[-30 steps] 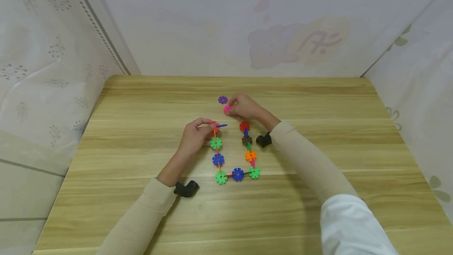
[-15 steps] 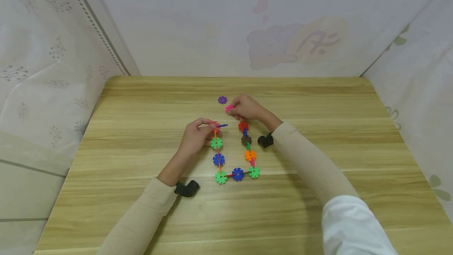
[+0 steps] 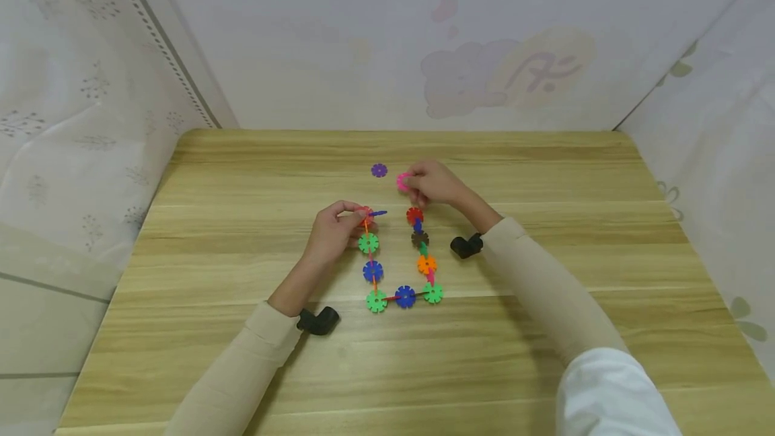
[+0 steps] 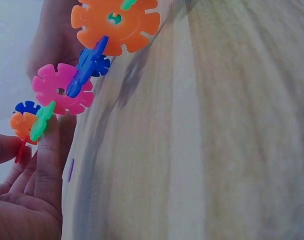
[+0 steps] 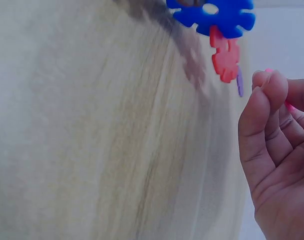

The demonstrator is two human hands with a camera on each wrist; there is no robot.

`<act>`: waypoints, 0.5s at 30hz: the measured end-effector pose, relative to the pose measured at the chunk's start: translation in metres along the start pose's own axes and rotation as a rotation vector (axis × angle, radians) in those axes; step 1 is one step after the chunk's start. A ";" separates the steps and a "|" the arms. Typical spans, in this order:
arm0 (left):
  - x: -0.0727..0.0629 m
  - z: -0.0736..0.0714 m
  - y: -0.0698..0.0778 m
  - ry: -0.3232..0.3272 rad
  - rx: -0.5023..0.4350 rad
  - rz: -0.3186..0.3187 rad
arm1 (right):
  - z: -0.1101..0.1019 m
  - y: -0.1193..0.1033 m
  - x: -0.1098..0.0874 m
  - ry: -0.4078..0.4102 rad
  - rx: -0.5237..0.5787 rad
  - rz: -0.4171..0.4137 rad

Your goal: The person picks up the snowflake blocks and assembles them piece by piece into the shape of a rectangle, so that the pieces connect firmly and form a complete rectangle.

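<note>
A U-shaped chain of notched plastic snowflake discs lies open toward the far side of the table. My left hand (image 3: 327, 234) pinches the red disc (image 4: 20, 151) at the far end of its left side, where a blue disc (image 3: 378, 213) sticks out edge-on to the right. Beyond the chain's right side, my right hand (image 3: 438, 184) pinches a loose pink disc (image 3: 402, 182) between thumb and fingers; in the right wrist view the fingertips mostly hide it. Just nearer than that hand, a red disc (image 3: 414, 215) ends the right side.
A single purple disc (image 3: 379, 170) lies flat on the wooden table (image 3: 254, 173), beyond the chain. Green disc (image 3: 377, 301) and green disc (image 3: 432, 293) form the near corners. Black wrist-worn pieces (image 3: 319, 321) jut from both cuffs. Patterned white sheets (image 3: 339, 52) surround the table.
My right hand has moved a little to the right with the pink disc, away from the purple one. My left hand keeps its pinch on the red disc and has hardly moved.
</note>
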State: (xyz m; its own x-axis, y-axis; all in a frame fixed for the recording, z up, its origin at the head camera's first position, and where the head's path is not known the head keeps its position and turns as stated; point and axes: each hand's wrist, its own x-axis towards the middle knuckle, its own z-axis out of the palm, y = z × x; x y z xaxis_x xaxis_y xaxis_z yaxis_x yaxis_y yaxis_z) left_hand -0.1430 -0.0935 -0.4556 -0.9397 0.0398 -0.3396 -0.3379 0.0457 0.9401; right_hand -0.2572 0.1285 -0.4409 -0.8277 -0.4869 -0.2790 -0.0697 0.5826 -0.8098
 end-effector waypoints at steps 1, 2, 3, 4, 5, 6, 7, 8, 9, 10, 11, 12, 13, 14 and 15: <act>0.000 0.000 0.000 0.000 0.000 -0.002 | 0.000 -0.001 -0.002 0.002 0.012 -0.001; 0.001 0.000 0.000 0.001 0.001 -0.004 | 0.000 -0.001 -0.004 0.003 0.029 -0.002; 0.001 0.000 0.000 0.003 0.001 -0.006 | 0.000 -0.002 -0.007 0.003 0.046 -0.004; 0.001 -0.001 0.000 0.004 0.001 -0.008 | 0.000 -0.002 -0.009 0.003 0.060 -0.006; 0.002 -0.001 0.000 0.003 0.001 -0.009 | 0.001 -0.003 -0.012 0.005 0.069 -0.008; 0.002 -0.001 -0.001 0.003 0.002 -0.009 | 0.001 -0.004 -0.015 0.005 0.080 -0.005; 0.002 0.000 -0.001 0.003 0.003 -0.009 | 0.002 -0.004 -0.018 0.005 0.097 0.003; 0.003 0.000 -0.001 0.003 0.004 -0.007 | 0.003 -0.005 -0.020 0.005 0.108 0.007; 0.003 0.000 -0.001 0.005 0.005 -0.006 | 0.003 -0.005 -0.023 0.005 0.118 0.009; 0.003 0.000 -0.001 0.006 0.007 -0.007 | 0.004 -0.006 -0.026 0.003 0.132 0.013; 0.004 0.000 -0.001 0.008 0.009 -0.006 | 0.005 -0.007 -0.029 0.000 0.148 0.018; 0.004 0.000 -0.001 0.009 0.011 -0.003 | 0.007 -0.007 -0.031 -0.006 0.163 0.020; 0.004 0.000 -0.001 0.009 0.011 0.000 | 0.008 -0.008 -0.033 -0.012 0.180 0.020; 0.005 0.000 -0.001 0.012 0.010 0.000 | 0.010 -0.008 -0.034 -0.023 0.195 0.017; 0.005 0.001 -0.001 0.014 0.010 -0.001 | 0.011 -0.009 -0.036 -0.037 0.212 0.014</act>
State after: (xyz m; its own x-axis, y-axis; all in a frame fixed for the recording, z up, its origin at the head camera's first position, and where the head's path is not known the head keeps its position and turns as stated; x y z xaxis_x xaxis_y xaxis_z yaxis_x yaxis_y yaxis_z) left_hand -0.1473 -0.0928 -0.4583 -0.9402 0.0257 -0.3397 -0.3379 0.0557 0.9395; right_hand -0.2206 0.1336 -0.4295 -0.8064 -0.5059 -0.3062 0.0631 0.4413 -0.8951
